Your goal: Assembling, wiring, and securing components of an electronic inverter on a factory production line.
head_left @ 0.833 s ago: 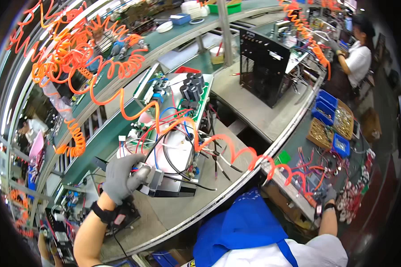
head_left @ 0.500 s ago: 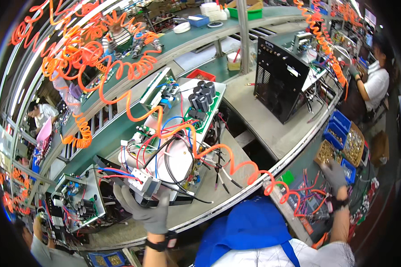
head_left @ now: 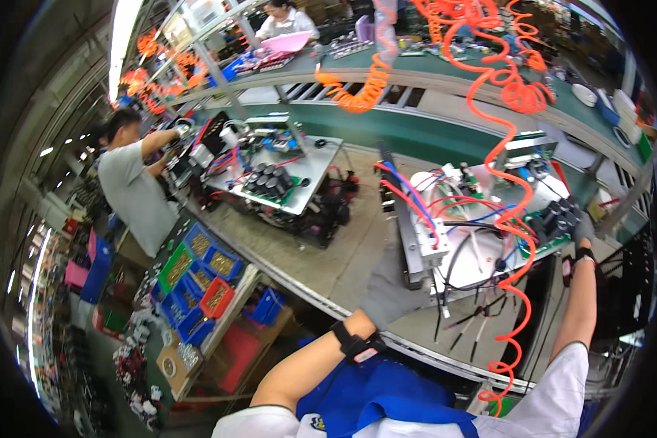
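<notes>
In front of me sits an open electronic unit with a silver plate (head_left: 460, 271), a white metal block (head_left: 432, 247) and red and blue wires. A long black panel (head_left: 401, 219) stands along its left side. My left hand (head_left: 393, 292), in a grey glove, is at the panel's near end; motion smears its fingers. At the unit's far right edge is my gloved right hand (head_left: 582, 230), beside a cluster of black capacitors (head_left: 561, 219); its fingers are mostly hidden. An orange coiled hose (head_left: 515, 212) hangs across the unit.
Another open unit (head_left: 285, 182) stands to the left on the line, with a person (head_left: 135, 175) working beyond it. Blue bins (head_left: 223, 263) and a red bin (head_left: 215, 298) of small metal parts stand at the near left. A black cabinet (head_left: 624, 292) is at the right.
My view has swung left. My right hand has left the parts bins and come to the unit's right edge. The left hand stays by the unit's near left corner.
</notes>
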Motion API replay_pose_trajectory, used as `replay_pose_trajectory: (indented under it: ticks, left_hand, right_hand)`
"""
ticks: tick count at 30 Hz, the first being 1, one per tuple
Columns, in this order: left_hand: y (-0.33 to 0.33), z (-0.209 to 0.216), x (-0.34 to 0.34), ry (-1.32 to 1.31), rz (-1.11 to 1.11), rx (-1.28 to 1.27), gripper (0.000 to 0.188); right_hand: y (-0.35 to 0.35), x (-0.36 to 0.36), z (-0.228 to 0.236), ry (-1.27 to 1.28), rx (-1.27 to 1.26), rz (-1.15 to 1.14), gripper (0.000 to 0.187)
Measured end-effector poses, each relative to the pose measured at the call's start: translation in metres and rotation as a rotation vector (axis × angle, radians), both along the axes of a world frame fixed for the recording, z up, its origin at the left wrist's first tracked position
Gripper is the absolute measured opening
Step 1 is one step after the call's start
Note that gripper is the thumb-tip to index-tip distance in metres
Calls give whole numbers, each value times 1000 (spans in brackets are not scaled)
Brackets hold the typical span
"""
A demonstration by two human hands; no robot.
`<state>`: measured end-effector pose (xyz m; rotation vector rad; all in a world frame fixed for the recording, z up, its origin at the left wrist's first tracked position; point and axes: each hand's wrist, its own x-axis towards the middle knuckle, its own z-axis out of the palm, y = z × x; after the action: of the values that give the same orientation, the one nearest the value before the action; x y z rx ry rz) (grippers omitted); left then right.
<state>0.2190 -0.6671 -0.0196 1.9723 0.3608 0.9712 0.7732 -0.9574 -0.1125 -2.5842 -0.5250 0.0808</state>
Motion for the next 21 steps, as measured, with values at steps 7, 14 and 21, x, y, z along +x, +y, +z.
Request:
replay_pose_trajectory:
  ticks: [7,14,21]
  left_hand:
    - [114,-24,-6,377,-51,-259,66]
    - [211,-35,25,280,21,-317,50]
    - [208,-24,29,353,88,-304,47]
  right_hand:
    - [-26,-95,15,-59,-280,-153,33]
    - [-22,-235,12,-72,-73,-344,31]
    - [8,-257,63,-161,-294,-200,28]
